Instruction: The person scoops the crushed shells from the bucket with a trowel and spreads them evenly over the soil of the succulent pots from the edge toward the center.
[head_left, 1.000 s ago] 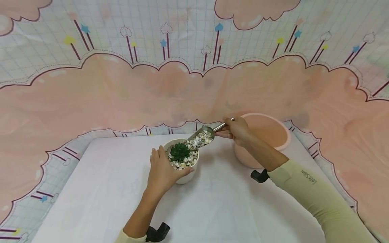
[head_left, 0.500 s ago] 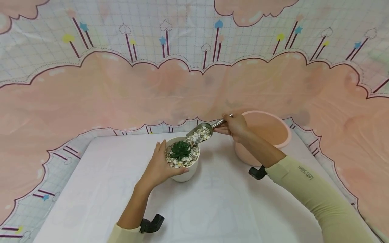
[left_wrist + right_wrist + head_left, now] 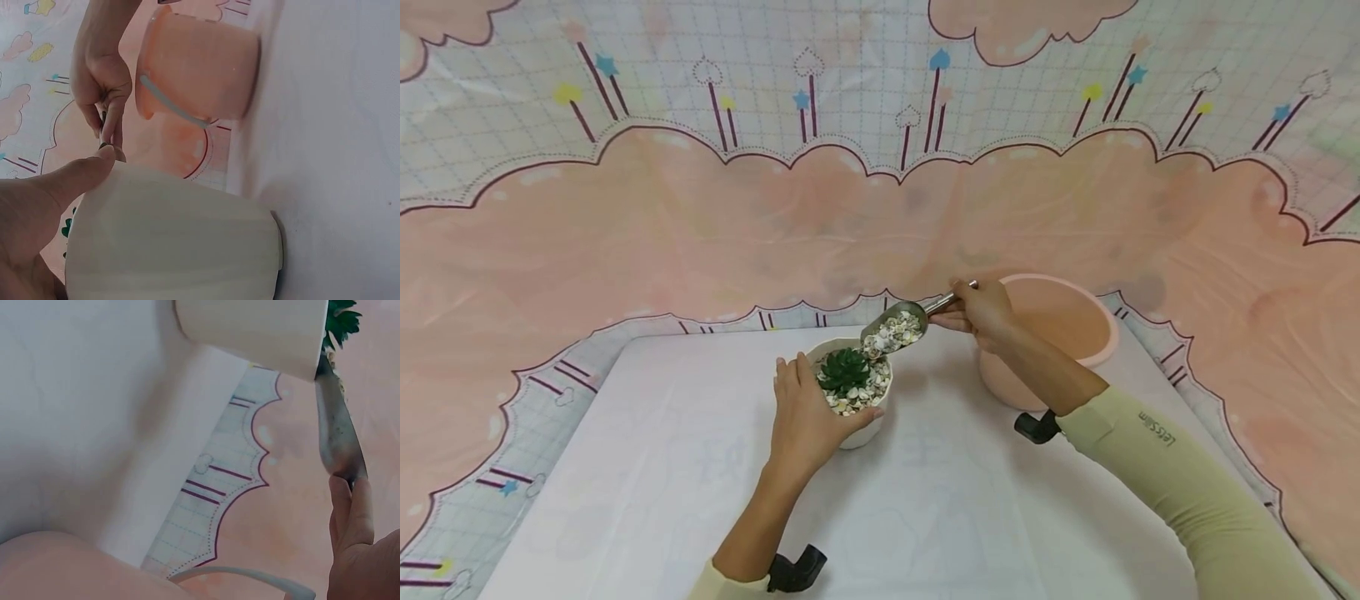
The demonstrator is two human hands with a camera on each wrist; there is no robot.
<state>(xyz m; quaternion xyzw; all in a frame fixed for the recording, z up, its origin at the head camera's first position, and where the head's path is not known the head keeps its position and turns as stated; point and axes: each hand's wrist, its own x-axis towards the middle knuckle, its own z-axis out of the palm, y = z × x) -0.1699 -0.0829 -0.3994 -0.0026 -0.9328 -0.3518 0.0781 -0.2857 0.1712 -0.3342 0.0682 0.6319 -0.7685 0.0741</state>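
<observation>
A white pot (image 3: 861, 436) stands on the table, holding a green succulent (image 3: 844, 372) and a layer of pale stone chips (image 3: 850, 406). My left hand (image 3: 805, 421) grips the pot from the left, thumb along the near rim and fingers around the far side. In the left wrist view the thumb presses at the pot's rim. My right hand (image 3: 985, 315) holds a metal scoop (image 3: 339, 428) by its handle. Stone chips (image 3: 897, 332) fill the scoop, which tilts down to the left with its lip at the pot's right rim, beside the succulent.
Behind my right forearm a pink bucket (image 3: 1003, 387) stands at the back right; its grey handle (image 3: 175, 107) hangs down its side. The white table (image 3: 955, 517) ends just behind the pot, against a patterned cloth backdrop (image 3: 760, 242).
My left hand slipped outward along the pot half a second ago and is now back further round it. The scoop has risen slightly from its lower position over the pot.
</observation>
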